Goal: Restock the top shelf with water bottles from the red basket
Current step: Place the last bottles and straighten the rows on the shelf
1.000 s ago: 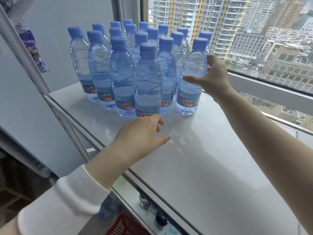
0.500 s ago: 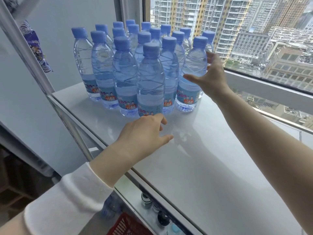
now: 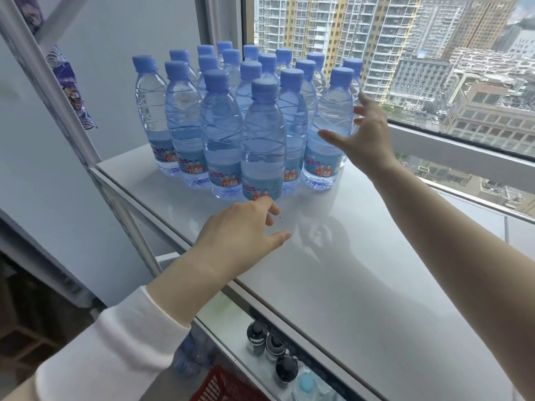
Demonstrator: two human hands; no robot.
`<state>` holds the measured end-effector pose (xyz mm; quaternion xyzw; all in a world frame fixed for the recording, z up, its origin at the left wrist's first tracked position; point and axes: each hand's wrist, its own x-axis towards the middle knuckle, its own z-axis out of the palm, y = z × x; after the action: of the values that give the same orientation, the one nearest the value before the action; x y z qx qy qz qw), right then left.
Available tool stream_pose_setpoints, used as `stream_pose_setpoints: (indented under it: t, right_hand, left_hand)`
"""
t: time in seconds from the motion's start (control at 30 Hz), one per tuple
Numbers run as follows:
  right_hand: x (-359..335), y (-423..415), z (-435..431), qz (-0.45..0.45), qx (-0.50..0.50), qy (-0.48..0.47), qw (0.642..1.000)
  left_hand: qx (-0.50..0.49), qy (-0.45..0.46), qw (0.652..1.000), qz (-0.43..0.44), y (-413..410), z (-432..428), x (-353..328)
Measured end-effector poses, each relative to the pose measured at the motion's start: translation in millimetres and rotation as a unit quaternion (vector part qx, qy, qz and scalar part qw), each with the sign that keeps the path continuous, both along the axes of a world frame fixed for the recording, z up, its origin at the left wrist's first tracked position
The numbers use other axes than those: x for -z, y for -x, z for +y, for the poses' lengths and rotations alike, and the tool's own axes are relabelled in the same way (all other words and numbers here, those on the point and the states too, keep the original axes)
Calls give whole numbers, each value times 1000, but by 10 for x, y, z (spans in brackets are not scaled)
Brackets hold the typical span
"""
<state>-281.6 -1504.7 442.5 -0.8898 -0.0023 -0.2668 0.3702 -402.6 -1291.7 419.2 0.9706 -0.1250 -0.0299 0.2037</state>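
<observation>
A tight cluster of blue-capped water bottles (image 3: 231,120) stood upright on the white top shelf (image 3: 362,270), filling its far end toward 11 o'clock of the view, close against the window (image 3: 434,68). The left hand (image 3: 240,227), reaching out of a white sleeve (image 3: 110,351), hovered low over the shelf at 6 o'clock from the front bottle (image 3: 262,140); its fingers were loosely bent and it held nothing, the fingertips just short of that bottle's base. The right hand (image 3: 362,134) was at 3 o'clock of the cluster, opened wide beside the rightmost bottle (image 3: 330,125), the thumb stretched across the bottle's near side and the straight fingers spread behind it; whether skin met plastic could not be told. That bottle stood on the shelf, just beside its neighbours in the front row. The rest of the shelf, toward 5 o'clock, was bare and glossy, mirroring the arms. Down at 6 o'clock of the view a corner of the red basket (image 3: 214,383) showed below the shelf edge, and just at its 2 o'clock several dark-capped bottles (image 3: 285,369) sat on a lower shelf (image 3: 231,322). A purple patterned cloth (image 3: 72,91) hung at 10 o'clock.
</observation>
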Motion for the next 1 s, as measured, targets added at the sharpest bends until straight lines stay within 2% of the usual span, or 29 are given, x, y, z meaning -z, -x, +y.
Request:
stream_pose_setpoints:
  t: [0.13, 0.4, 0.53, 0.77, 1.0]
  right_hand:
    - [58, 326, 47, 1, 66, 31, 997]
    - [243, 1329, 592, 67, 162, 172, 969]
    - [244, 1817, 976, 97, 190, 193, 958]
    - [234, 2514, 1486, 118, 190, 240, 945]
    - [518, 2879, 2029, 128, 170, 201, 956]
  left_hand:
    - [33, 2, 999, -10, 53, 97, -15]
    - [140, 19, 989, -31, 183, 657, -57]
    - [166, 26, 985, -30, 284, 926, -92]
    - [195, 78, 978, -14, 499, 1229, -101]
    - [185, 71, 980, -11, 771, 1629, 108]
